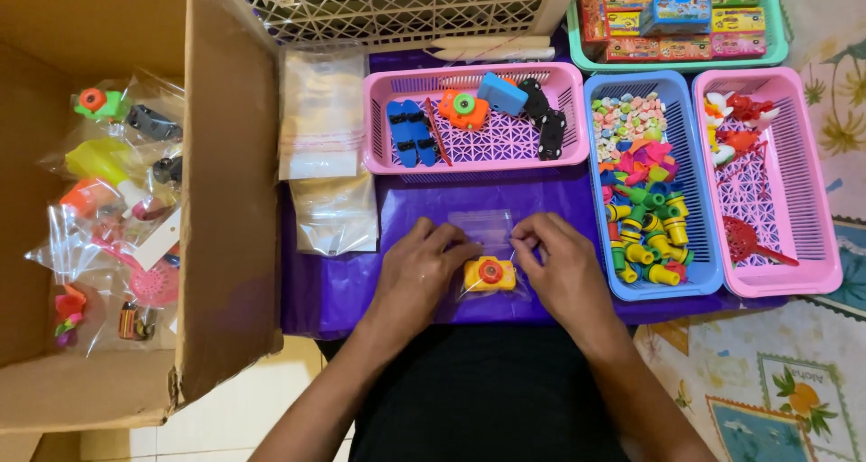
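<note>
Both hands pinch one clear bag (pixel 484 230): left hand (pixel 419 272) at its left edge, right hand (pixel 561 268) at its right. Yellow toy camera (pixel 489 274) lies inside, between them, on purple sheet (pixel 343 281). Blue basket (pixel 713 272) sits near right, cardboard box (pixel 225 200) farther left.

I saw open purple table surface (pixel 541 196) between my hands and the long pink basket (pixel 474 119), wide enough for a hand to pass. The cardboard box wall (pixel 230 182) and the stack of clear bags (pixel 320 115) closed off the left side. The blue basket (pixel 651 182) stood just beside the right hand (pixel 564 268) and blocked the right.
</note>
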